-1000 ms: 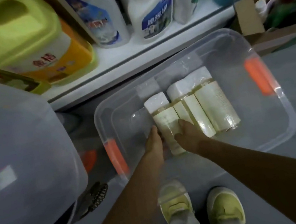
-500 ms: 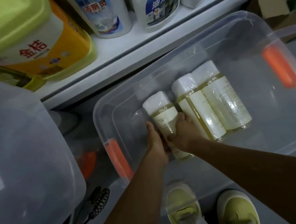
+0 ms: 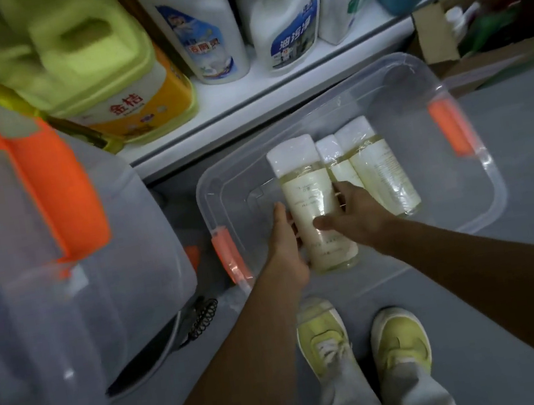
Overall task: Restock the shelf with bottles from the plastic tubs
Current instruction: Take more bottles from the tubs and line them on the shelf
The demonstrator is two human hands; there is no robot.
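Observation:
A clear plastic tub (image 3: 487, 204) with orange handles sits on the floor below the white shelf (image 3: 243, 98). Both hands hold one pale yellow bottle with a white cap (image 3: 309, 192), raised above the tub floor. My left hand (image 3: 287, 244) grips its left side and my right hand (image 3: 354, 213) wraps its right side, thumb across the front. Two more such bottles (image 3: 381, 167) lie side by side in the tub behind it.
On the shelf stand a yellow-green jug (image 3: 100, 71), two white detergent bottles (image 3: 286, 15) and a teal item. A second tub (image 3: 43, 270) with an orange latch fills the left. A cardboard box (image 3: 475, 29) is at right. My shoes (image 3: 362, 340) stand below.
The left bottle has come up out of the row in both hands, now larger in view and overlapping the middle bottle. My right thumb has moved onto its front.

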